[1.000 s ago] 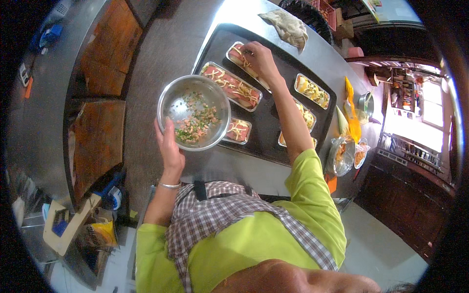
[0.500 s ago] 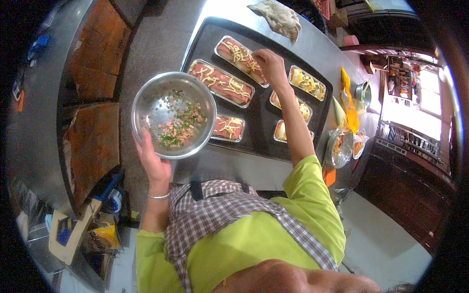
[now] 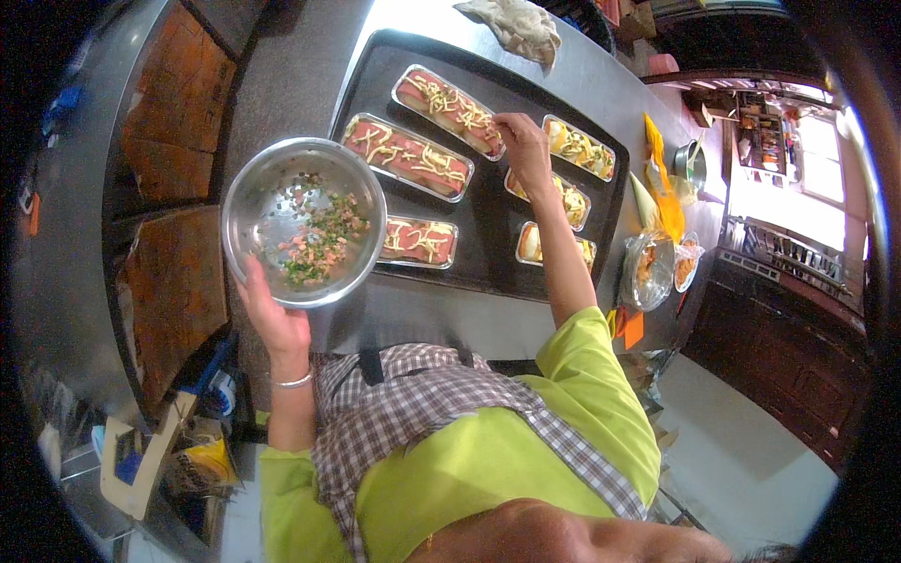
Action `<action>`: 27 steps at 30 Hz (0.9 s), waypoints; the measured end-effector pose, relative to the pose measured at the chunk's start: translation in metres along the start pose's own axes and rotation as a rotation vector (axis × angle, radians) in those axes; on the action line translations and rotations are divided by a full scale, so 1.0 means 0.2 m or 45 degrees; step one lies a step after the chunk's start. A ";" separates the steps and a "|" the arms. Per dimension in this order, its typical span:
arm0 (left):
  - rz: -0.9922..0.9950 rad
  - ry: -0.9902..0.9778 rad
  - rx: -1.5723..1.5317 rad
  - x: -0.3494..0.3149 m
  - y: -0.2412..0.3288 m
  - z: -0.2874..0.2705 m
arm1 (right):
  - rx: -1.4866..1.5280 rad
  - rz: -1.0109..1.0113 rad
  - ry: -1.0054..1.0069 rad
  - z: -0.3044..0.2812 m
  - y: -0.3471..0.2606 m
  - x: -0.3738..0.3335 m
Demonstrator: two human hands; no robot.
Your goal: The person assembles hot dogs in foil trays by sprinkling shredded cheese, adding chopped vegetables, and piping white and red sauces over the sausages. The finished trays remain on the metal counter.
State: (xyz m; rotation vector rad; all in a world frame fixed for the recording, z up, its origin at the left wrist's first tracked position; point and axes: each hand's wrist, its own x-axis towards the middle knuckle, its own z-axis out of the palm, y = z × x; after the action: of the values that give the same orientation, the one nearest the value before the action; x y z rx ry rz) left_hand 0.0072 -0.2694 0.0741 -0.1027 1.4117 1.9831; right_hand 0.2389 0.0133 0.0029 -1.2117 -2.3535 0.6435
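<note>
My left hand (image 3: 274,314) grips the near-left side of a steel mixing bowl (image 3: 251,183), thumb inside the rim. The bowl is tilted a little, with a chopped green and pink mix (image 3: 324,239) across its bottom. My right hand (image 3: 527,155) hangs over the right end of the farthest long foil pan (image 3: 446,105), fingertips pinched together; what they hold is hidden. That pan carries pink slices topped with pale yellow strips. A second long pan (image 3: 408,158) and a nearer one (image 3: 419,242), partly behind the bowl, look alike.
The foil pans sit on a large black baking tray (image 3: 488,253). Smaller pans with topped pieces (image 3: 579,147) line its right side, partly behind my right forearm. A cloth (image 3: 514,28) lies beyond the tray. Rightward are a yellow piping bag (image 3: 662,188) and a plastic-covered bowl (image 3: 648,272).
My right hand has shifted slightly nearer, toward the right end of the farthest long pan. The bowl has moved a little left in my left hand. The whole view has shifted slightly.
</note>
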 end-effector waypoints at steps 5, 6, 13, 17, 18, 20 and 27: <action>0.047 -0.002 0.000 0.02 -0.02 -0.04 | 0.057 -0.172 0.089 0.03 -0.10 0.08; 0.042 0.011 -0.001 0.01 -0.02 -0.04 | 0.058 -0.212 0.122 0.04 -0.13 0.11; 0.034 0.118 -0.006 0.01 0.01 -0.03 | 0.050 -0.323 0.037 0.19 -0.15 0.31; 0.040 0.076 -0.014 0.02 0.00 -0.08 | -0.006 -0.497 0.080 0.25 -0.27 0.37; 0.033 0.065 -0.015 0.03 0.00 -0.08 | -0.057 -0.488 0.032 0.27 -0.27 0.37; 0.028 0.050 -0.016 0.02 0.00 -0.09 | -0.066 -0.448 0.006 0.27 -0.26 0.39; -0.066 -0.011 0.025 0.02 -0.01 -0.05 | 0.387 -0.425 0.122 -0.11 -0.69 0.27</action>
State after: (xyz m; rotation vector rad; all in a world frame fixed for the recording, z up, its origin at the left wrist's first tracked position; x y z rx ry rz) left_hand 0.0032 -0.2767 0.0660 -0.1204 1.4092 1.9249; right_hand 0.1342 -0.0086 0.1073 -0.6845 -2.2066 0.7718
